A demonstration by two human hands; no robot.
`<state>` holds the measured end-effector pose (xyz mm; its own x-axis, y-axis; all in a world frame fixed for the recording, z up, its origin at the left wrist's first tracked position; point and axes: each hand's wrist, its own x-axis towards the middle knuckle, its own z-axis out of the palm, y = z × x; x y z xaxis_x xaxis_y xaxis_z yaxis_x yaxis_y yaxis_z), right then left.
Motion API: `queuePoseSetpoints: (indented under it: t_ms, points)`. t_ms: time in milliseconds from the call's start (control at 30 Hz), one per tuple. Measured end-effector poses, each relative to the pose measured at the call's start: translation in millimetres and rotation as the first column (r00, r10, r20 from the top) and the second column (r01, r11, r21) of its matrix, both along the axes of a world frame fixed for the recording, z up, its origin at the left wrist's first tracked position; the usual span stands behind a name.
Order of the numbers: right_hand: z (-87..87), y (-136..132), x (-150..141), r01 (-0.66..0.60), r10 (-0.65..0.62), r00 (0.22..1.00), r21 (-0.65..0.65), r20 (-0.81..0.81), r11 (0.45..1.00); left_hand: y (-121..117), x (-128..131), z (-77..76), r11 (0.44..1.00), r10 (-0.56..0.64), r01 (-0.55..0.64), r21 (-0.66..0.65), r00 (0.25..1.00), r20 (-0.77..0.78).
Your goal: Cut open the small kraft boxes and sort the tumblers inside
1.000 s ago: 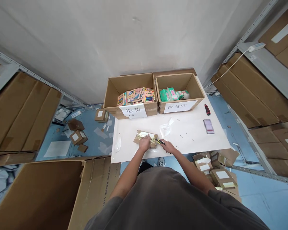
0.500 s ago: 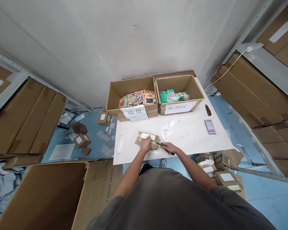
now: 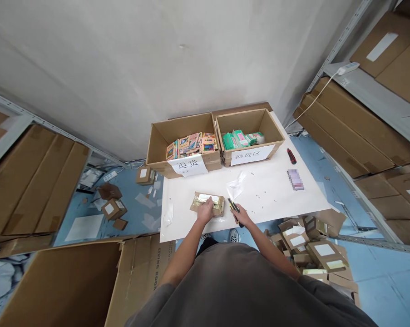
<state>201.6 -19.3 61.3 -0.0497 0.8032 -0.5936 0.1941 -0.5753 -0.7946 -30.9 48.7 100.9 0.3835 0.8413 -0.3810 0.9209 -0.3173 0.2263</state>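
A small cardboard parcel (image 3: 197, 201), wrapped in shiny tape with a white label, lies near the front of the white table. My left hand (image 3: 205, 210) grips it from the near side, fingers over the label. Just to the right, my right hand (image 3: 242, 217) is closed around a black and yellow utility knife (image 3: 232, 205). The knife's tip points away from me, apart from the parcel. Beyond the knife lies a crumpled white plastic wrapper (image 3: 235, 186).
Along the back of the table (image 3: 180, 227) stand a carton of cards (image 3: 153, 145) and a carton of green boxes (image 3: 273, 129). A red cutter (image 3: 291, 156) and a blurred purple item (image 3: 295, 180) lie at right. A large open carton (image 3: 140, 268) stands at lower left.
My right hand has drawn the knife away from the parcel's right end and turned its tip upward in view. My left hand stays on the parcel. The view has shifted slightly.
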Motion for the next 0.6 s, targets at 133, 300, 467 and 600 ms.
queuePoseSetpoints:
  t_ms: [133, 300, 467, 600]
  points:
    - [-5.1, 31, -28, 0.105, -0.107, 0.963, 0.023, 0.249, 0.994, 3, 1, -4.5, 1.000, -0.012, 0.012, 0.001, 1.000, 0.013]
    - [-10.7, 63, -56, 0.057, -0.063, 0.897, 0.027, 0.437, 0.998, -9, -2, -9.7, 0.998, 0.007, -0.009, 0.060, 0.999, 0.038]
    - [-17.5, 64, -49, 0.050, -0.060, 0.903, 0.036, 0.426, 0.998, -18, -9, -11.2, 0.996, 0.003, -0.012, 0.094, 0.995, 0.100]
    - [-15.0, 60, -42, 0.076, -0.073, 0.910, 0.010, 0.408, 0.997, -4, -13, -8.4, 1.000, -0.003, -0.001, 0.023, 0.988, 0.154]
